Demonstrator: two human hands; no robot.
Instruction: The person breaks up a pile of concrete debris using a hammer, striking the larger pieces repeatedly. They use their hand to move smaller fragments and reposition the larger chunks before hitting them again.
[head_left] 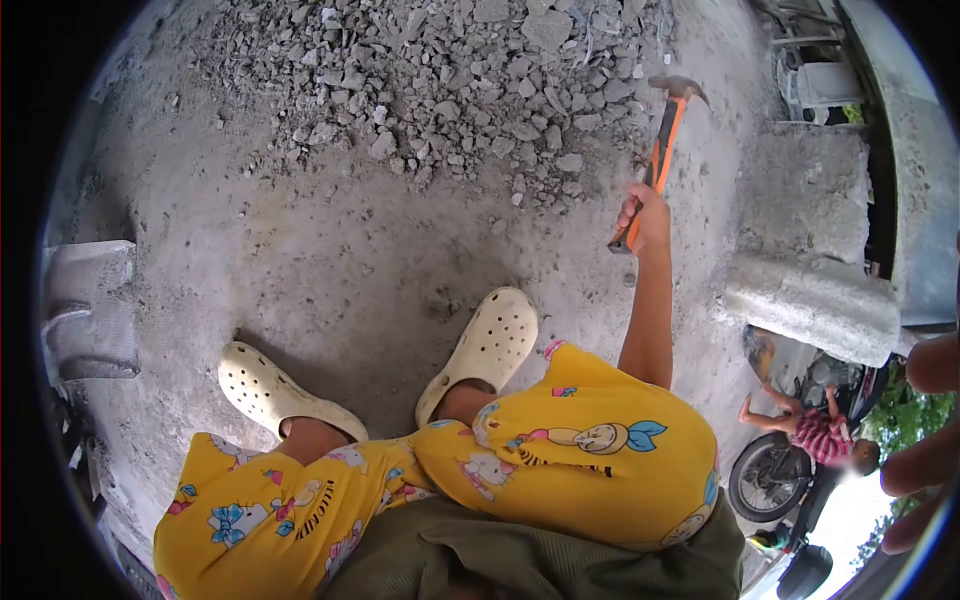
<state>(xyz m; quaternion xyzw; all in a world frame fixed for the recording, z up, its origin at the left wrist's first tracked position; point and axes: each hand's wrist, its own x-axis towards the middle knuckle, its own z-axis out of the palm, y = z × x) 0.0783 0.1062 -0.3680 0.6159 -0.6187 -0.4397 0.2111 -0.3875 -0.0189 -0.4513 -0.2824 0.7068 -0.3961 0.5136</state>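
Observation:
My right hand [648,215] is wrapped round the lower handle of a claw hammer [668,140] with an orange and black grip. The arm stretches forward past the outside of my right knee. The hammer's metal head points away from me, beside the right edge of a heap of broken concrete [450,90]. My left hand does not show. Fingertips [922,465] of a hand come in very close to the lens at the right edge; whose they are, I cannot tell.
Two cream clogs [490,345] are on my feet on the dusty ground. A grey scoop-like plate [92,310] lies at the left. At the right are a concrete block [815,305], a motorcycle [770,477] and a person in a striped shirt [822,436].

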